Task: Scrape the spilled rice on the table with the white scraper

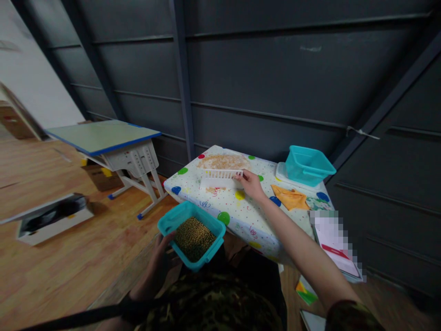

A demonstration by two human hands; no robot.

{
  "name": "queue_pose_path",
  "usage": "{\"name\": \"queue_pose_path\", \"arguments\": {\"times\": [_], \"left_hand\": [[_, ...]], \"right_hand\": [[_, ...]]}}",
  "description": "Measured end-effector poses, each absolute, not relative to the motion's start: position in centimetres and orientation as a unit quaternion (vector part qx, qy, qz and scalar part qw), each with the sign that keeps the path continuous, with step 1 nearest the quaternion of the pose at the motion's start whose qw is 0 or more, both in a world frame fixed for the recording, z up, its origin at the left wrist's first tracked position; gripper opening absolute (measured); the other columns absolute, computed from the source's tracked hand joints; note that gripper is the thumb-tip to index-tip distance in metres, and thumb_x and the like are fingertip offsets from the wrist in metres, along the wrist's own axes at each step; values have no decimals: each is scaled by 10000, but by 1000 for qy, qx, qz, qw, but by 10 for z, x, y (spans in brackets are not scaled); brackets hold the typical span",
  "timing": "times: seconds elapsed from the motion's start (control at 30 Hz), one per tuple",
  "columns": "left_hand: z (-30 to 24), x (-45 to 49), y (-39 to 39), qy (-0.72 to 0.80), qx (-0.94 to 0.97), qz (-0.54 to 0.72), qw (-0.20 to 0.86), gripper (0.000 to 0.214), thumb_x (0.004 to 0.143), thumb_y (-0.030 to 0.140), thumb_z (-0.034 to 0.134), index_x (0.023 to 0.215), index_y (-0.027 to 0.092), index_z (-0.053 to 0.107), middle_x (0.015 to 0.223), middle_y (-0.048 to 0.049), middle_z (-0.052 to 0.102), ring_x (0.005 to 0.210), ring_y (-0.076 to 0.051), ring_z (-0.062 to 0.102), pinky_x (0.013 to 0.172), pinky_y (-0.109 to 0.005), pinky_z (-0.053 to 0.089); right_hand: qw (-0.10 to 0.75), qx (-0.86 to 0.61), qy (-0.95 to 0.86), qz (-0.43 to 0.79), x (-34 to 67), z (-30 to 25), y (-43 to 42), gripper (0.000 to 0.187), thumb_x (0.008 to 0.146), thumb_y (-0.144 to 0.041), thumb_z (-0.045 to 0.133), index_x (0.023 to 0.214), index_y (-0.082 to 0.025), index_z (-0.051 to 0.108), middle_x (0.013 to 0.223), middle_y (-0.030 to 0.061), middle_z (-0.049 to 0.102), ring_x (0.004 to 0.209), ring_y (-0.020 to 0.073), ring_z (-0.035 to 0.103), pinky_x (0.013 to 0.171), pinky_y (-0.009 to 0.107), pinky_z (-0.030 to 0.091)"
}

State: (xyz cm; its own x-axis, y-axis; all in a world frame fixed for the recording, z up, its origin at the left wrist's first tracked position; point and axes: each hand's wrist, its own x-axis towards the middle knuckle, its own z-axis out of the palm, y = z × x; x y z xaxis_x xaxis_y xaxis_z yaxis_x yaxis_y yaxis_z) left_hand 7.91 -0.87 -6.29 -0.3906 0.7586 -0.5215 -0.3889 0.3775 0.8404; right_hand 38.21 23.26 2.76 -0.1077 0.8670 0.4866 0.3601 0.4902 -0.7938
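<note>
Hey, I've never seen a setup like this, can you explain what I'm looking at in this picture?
Sure. There is no machine here: these are a person's own bare hands. The single picture comes from a camera worn on their head, looking forward and down.

The left hand holds a teal tub of small, round, tan grains, near the table's edge. The right hand grips a white slotted piece on the table.

A patterned tablecloth covers that table. Pale tan bits lie scattered behind the white piece. Farther right are a second teal tub and an orange cloth.
</note>
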Motion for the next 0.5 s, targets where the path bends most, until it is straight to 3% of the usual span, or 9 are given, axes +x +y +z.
{"name": "queue_pose_path", "arguments": {"times": [0.1, 0.27, 0.5], "left_hand": [[-61, 80, -8, 639, 136, 539, 532, 568, 1041, 500, 838, 1543, 332, 632, 1158, -82, 779, 851, -309, 851, 705, -409, 660], [-67, 79, -5, 644, 134, 536, 529, 598, 1029, 515, 844, 1562, 355, 625, 1177, -89, 784, 885, -330, 862, 697, -419, 664], [-73, 77, -3, 629, 123, 547, 538, 639, 978, 510, 901, 1541, 350, 644, 1176, -112, 802, 933, -378, 883, 756, -483, 719]], "right_hand": [[501, -433, -709, 243, 380, 26, 229, 574, 964, -691, 776, 674, -304, 466, 630, -55, 474, 670, 187, 451, 651, 325, 367], [489, -428, -718, 249, 379, 25, 227, 482, 994, -620, 766, 715, -292, 549, 666, -51, 475, 687, 187, 451, 663, 329, 377], [487, -425, -719, 254, 378, 25, 226, 501, 977, -582, 775, 684, -298, 484, 668, -57, 417, 695, 184, 423, 667, 330, 384]]}}
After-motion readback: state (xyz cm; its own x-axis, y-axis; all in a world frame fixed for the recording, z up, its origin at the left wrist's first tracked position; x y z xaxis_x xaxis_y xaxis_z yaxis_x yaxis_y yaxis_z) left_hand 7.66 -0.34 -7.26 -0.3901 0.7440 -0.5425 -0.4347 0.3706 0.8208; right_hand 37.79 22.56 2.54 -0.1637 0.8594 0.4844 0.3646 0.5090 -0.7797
